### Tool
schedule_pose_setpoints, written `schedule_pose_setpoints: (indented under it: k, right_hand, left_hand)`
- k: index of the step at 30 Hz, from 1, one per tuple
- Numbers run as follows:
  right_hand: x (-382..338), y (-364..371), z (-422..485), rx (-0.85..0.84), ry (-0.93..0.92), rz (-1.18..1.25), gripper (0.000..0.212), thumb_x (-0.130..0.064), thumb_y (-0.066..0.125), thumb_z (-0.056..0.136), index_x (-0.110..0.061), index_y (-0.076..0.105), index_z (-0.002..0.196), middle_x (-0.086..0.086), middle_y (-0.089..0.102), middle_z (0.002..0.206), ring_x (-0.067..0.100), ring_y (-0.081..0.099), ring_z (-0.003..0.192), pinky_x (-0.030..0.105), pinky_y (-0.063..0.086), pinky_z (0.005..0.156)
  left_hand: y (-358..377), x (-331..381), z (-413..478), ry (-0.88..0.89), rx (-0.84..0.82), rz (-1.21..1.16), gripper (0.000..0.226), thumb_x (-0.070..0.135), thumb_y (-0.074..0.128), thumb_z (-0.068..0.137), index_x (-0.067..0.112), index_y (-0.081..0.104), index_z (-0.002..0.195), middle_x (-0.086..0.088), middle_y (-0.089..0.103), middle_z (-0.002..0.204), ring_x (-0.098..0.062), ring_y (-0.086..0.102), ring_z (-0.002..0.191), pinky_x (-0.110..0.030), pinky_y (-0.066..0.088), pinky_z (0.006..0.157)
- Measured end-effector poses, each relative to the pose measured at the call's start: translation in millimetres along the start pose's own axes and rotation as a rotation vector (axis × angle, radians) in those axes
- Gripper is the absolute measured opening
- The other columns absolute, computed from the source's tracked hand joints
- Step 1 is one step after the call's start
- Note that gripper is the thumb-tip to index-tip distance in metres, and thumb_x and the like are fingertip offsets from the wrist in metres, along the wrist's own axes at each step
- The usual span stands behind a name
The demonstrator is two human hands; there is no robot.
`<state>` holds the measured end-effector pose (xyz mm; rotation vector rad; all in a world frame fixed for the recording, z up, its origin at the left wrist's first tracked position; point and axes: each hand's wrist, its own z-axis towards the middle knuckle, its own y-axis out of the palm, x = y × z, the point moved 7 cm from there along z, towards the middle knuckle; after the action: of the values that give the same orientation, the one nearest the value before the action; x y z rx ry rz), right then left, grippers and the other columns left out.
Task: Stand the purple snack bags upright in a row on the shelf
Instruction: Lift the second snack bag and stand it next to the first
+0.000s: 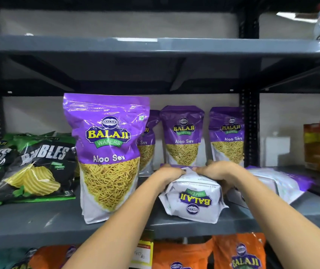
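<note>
At lower centre of the frame, the left hand (170,174) and right hand (220,171) both grasp the far end of a purple snack bag (194,199) that lies flat on the grey shelf (38,224), its white bottom panel and upside-down logo turned toward the camera. Just left of it stands a large upright bag (106,152) near the shelf's front edge, and three more upright bags (182,134) line the back wall — the leftmost partly hidden behind the large one. Another flat bag (277,181) lies at right, while black-and-green chip bags (35,169) lean at far left.
</note>
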<state>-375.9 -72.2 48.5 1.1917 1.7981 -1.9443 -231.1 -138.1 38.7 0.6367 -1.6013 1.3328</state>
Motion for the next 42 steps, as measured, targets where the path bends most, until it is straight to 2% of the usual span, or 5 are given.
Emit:
schedule_pose_setpoints:
  k: [11,21,26,32,42]
  right_hand:
    - [-26,-27,4,0.377,-0.398,0.229,0.081,-0.035,0.070,0.084,-0.019,0.023,0.147,0.012,0.054,0.141,0.025,0.056,0.106,0.032,0.041,0.083]
    - [-27,-18,1,0.563,-0.582,0.423,0.122,-0.014,0.081,0.074,-0.030,-0.010,0.154,0.001,0.033,0.158,0.004,0.037,0.127,0.018,0.025,0.097]
    - [-26,-11,3,0.518,-0.626,0.536,0.116,-0.026,0.080,0.075,-0.025,-0.004,0.155,0.002,0.050,0.145,0.015,0.049,0.130,0.027,0.031,0.108]
    - [-24,-11,22,0.161,-0.415,1.213,0.063,-0.059,0.030,0.096,-0.007,0.063,0.106,0.007,0.078,0.085,0.008,0.073,0.065,0.016,0.056,0.058]
    - [-6,-10,26,0.366,-0.326,1.240,0.025,-0.022,0.032,0.103,-0.012,0.055,0.101,0.006,0.058,0.063,0.012,0.048,0.040,0.015,0.030,0.031]
  left_hand:
    - [-22,30,-10,0.411,0.308,-0.328,0.075,-0.001,0.072,0.078,0.011,0.035,0.142,-0.013,0.057,0.131,-0.025,0.060,0.112,-0.036,0.048,0.101]
    - [-31,28,-7,0.591,0.477,-0.228,0.111,-0.009,0.073,0.070,0.027,0.008,0.153,-0.008,0.049,0.140,-0.017,0.060,0.094,-0.003,0.041,0.071]
    - [-28,22,-30,0.602,0.586,-0.011,0.101,0.013,0.075,0.076,0.021,0.010,0.153,-0.010,0.035,0.149,-0.030,0.050,0.127,-0.039,0.043,0.103]
    - [6,24,-71,0.724,0.715,0.118,0.056,0.032,0.067,0.074,0.026,0.051,0.127,0.001,0.047,0.130,-0.020,0.048,0.124,-0.039,0.039,0.102]
    - [15,14,-34,0.413,0.398,-0.296,0.040,0.044,0.040,0.097,0.019,0.049,0.127,-0.007,0.042,0.133,-0.021,0.039,0.129,-0.026,0.025,0.105]
